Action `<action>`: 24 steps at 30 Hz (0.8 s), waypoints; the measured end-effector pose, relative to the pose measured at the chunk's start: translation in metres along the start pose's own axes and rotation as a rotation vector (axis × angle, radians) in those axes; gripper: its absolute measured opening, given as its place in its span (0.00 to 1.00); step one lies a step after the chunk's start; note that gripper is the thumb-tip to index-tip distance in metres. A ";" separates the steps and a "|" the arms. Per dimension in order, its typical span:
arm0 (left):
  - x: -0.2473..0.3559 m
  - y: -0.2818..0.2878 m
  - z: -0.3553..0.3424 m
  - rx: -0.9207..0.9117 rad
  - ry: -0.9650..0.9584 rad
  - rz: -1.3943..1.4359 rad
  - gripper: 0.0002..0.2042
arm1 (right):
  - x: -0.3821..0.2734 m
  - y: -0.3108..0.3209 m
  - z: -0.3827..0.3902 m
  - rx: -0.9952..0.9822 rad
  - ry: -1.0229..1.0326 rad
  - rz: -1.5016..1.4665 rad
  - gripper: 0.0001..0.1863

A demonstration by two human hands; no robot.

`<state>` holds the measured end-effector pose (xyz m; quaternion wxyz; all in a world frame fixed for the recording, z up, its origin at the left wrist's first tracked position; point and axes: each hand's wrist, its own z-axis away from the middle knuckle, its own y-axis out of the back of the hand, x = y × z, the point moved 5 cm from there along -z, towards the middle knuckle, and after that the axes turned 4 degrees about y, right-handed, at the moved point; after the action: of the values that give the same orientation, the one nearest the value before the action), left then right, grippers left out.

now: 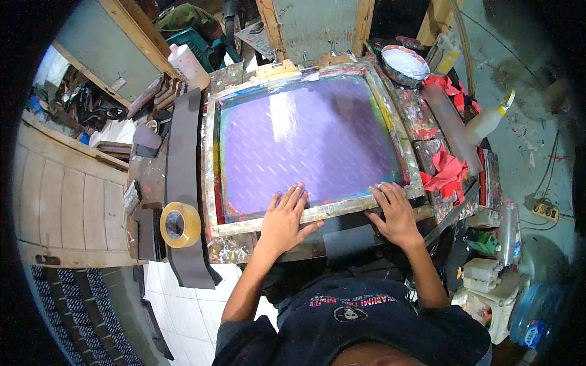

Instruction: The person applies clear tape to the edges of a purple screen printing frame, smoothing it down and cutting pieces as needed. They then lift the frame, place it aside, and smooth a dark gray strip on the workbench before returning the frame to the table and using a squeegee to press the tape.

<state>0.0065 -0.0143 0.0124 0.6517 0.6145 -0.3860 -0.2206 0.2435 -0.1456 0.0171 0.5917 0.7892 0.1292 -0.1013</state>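
Note:
A wooden screen frame [215, 140] with purple coated mesh [262, 143] lies on the stained worktable [235, 247]. My left hand [285, 221] lies palm down over the frame's front rail, left of centre, fingertips on the edge of the mesh, fingers extended. My right hand [394, 213] rests on the front rail near the right corner, fingers spread. Neither hand grips anything that I can see. A dark sheet [348, 243] sticks out from under the frame between my hands. Left of the frame, a roll of clear tape [189, 224] lies on a long dark strip [183, 140].
A bottle [186, 67] stands at back left, a cup [148, 137] at left. At right are a bowl of white paste [405, 61], red crumpled material [442, 174], a squeeze bottle [485, 122] and a power strip [545, 211]. Another person [186, 21] is partly visible behind at left.

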 end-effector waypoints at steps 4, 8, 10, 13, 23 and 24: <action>0.002 0.001 0.000 0.117 -0.047 -0.040 0.38 | -0.001 0.003 -0.002 0.002 0.025 -0.003 0.34; 0.003 0.008 0.004 0.193 -0.041 0.031 0.33 | 0.007 -0.004 -0.001 0.004 0.031 0.019 0.36; 0.005 0.003 0.010 0.245 -0.090 0.023 0.29 | 0.008 -0.007 0.001 0.011 0.048 0.041 0.37; 0.009 0.008 0.018 0.337 -0.133 -0.022 0.26 | 0.007 -0.002 -0.001 0.012 0.076 0.088 0.38; 0.044 0.172 0.000 0.889 -0.090 -0.228 0.25 | -0.017 0.136 -0.081 0.662 0.279 0.226 0.30; 0.046 0.178 -0.004 1.051 -0.104 -0.225 0.25 | -0.014 0.151 -0.097 0.713 0.295 0.197 0.29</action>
<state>0.0045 -0.0204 0.1965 0.2089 0.8835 -0.4081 -0.0964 0.2801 -0.0937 0.1851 0.2625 0.9599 0.0932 0.0317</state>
